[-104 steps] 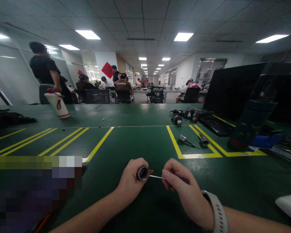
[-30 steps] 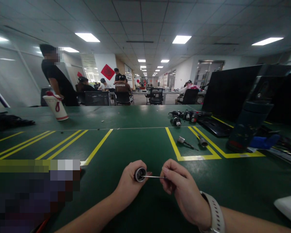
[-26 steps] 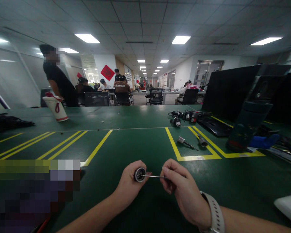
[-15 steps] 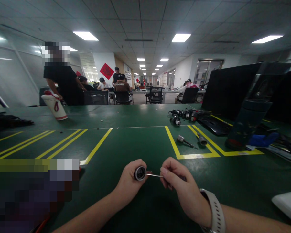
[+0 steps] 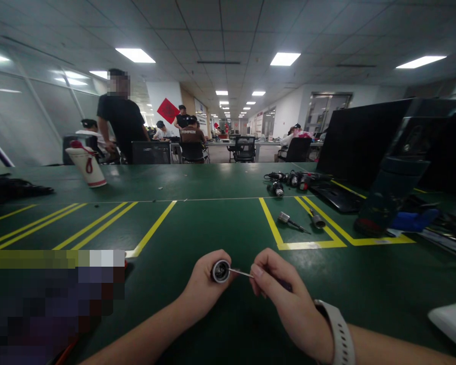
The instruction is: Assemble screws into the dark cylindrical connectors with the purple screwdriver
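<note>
A round metal part with a dark hollow end (image 5: 221,272) is wrapped in the fingers of my left hand (image 5: 207,281), its opening facing me. My right hand (image 5: 275,281) pinches a thin metal tool (image 5: 241,272), whose tip reaches the rim of the opening. How far the tip goes inside cannot be made out. Past my hands, a metal piece with a thin shaft (image 5: 294,223) and a short metal cylinder (image 5: 317,220) lie by the yellow tape.
Several dark metal parts (image 5: 277,188) lie farther back on the green table (image 5: 213,223). A tall bottle (image 5: 393,192) and a black monitor (image 5: 357,147) stand at right, a white cup (image 5: 89,167) at back left. A white object (image 5: 452,322) is at lower right.
The thin tool now slants more, its tip higher than the end at my right fingers. A standing person in the background has moved to the right.
</note>
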`<state>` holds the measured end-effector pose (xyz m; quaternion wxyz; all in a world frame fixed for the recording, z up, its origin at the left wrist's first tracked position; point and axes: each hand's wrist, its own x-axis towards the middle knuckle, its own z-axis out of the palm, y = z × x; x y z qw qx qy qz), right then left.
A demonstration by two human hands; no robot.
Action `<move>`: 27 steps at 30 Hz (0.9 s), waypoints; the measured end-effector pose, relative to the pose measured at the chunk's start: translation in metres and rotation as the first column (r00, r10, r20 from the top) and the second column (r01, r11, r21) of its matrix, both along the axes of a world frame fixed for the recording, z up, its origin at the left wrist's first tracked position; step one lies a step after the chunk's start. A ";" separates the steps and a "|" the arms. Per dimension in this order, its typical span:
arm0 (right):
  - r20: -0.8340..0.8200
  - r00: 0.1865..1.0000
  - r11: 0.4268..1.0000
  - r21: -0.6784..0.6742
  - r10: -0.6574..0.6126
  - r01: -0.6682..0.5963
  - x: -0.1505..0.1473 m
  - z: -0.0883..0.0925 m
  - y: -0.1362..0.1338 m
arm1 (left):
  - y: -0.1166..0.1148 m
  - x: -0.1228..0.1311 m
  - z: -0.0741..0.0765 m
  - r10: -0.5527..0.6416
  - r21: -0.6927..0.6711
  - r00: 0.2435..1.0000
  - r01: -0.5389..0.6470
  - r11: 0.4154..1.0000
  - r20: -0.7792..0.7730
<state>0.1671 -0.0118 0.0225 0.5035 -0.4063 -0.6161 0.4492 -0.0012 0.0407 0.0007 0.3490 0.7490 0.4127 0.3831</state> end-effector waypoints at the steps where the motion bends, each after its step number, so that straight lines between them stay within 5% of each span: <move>1: -0.011 1.000 1.000 -0.008 0.003 -0.004 0.000 -0.001 0.001 | 0.000 0.000 0.000 0.003 -0.003 1.000 -0.003 1.000 0.005; 19: -0.010 1.000 1.000 -0.003 -0.014 0.014 0.000 -0.002 0.000 | 0.000 -0.001 -0.002 -0.001 -0.009 1.000 0.001 1.000 0.005; 27: -0.236 0.972 0.986 -0.155 0.019 -0.057 -0.003 -0.009 0.007 | 0.000 -0.001 0.001 -0.025 -0.042 0.999 0.027 0.999 0.046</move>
